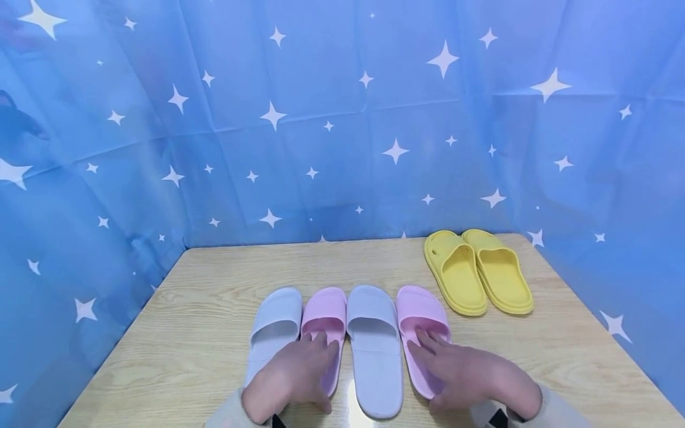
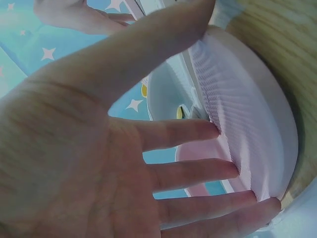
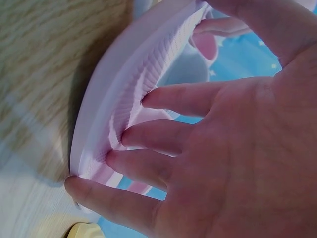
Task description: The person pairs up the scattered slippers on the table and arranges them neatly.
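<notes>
Left pink slipper [image 1: 324,306] second in a row of four on table [image 1: 187,333], counting from the left; right pink slipper [image 1: 421,306] at the row's right end. Middle pale slipper [image 1: 376,368] between them, left pale slipper [image 1: 275,309] at the other end. All four side by side, close together, straps to the far side.

Left hand [image 1: 299,368] over left pink slipper, fingers straight and spread, tips on its ribbed surface; no clasp. Right hand [image 1: 462,371] much the same over right pink slipper, fingers fanned, tips touching, nothing gripped.

Step in hand looks like squaring up the row. My judgement: work both hands evenly with light fingertip pressure, so neither pink slipper twists. Nudge rather than shove; middle pale slipper sits tight between and would likely be carried along. Judge by the toe ends: line those up first, heels after. Soft material should take a press well, but a hard push down may make it drag or skew.

Yellow slippers [image 1: 462,282] farther back on the right, well away from left hand; keep right forearm low and clear of them
</notes>
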`<state>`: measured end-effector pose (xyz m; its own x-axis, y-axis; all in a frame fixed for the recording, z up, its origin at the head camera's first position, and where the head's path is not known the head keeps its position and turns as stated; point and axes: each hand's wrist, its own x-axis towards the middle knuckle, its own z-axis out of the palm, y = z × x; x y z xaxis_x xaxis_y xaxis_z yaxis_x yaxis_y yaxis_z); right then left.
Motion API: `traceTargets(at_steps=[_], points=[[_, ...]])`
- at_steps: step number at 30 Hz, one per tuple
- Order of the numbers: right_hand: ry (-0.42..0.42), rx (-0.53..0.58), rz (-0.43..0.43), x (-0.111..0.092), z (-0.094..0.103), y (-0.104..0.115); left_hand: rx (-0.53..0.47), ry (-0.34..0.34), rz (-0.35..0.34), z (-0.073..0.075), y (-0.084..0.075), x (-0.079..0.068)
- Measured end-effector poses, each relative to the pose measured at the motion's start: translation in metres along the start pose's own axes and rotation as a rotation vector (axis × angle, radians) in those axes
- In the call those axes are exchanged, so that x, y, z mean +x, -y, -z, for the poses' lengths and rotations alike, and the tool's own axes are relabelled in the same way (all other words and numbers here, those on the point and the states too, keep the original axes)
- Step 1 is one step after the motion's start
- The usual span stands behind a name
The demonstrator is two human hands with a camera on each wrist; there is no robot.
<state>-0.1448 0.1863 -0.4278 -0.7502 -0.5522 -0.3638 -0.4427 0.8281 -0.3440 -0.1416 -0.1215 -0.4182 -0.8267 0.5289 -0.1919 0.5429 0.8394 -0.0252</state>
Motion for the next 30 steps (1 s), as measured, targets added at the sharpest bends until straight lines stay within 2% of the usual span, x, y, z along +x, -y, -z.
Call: traceTargets(at_steps=[8, 15, 21, 30], points=[[-0.009, 0.019, 0.033, -0.0005, 0.0044, -0.0007, -0.046, 0.001, 0.004, 0.0032, 0.0021, -0.0008], [-0.01, 0.005, 0.006, -0.0031, 0.0049, -0.0005, -0.054, -0.001, -0.003, 0.004, 0.0029, -0.0003], [-0.026, -0.002, 0.03, -0.0028, 0.0041, 0.0002, -0.07, -0.002, 0.013, 0.0041, 0.0036, -0.0009], [-0.049, 0.006, 0.04, -0.0016, 0.0031, -0.0029, -0.05, -0.026, 0.002, 0.0018, 0.0056, 0.0018]])
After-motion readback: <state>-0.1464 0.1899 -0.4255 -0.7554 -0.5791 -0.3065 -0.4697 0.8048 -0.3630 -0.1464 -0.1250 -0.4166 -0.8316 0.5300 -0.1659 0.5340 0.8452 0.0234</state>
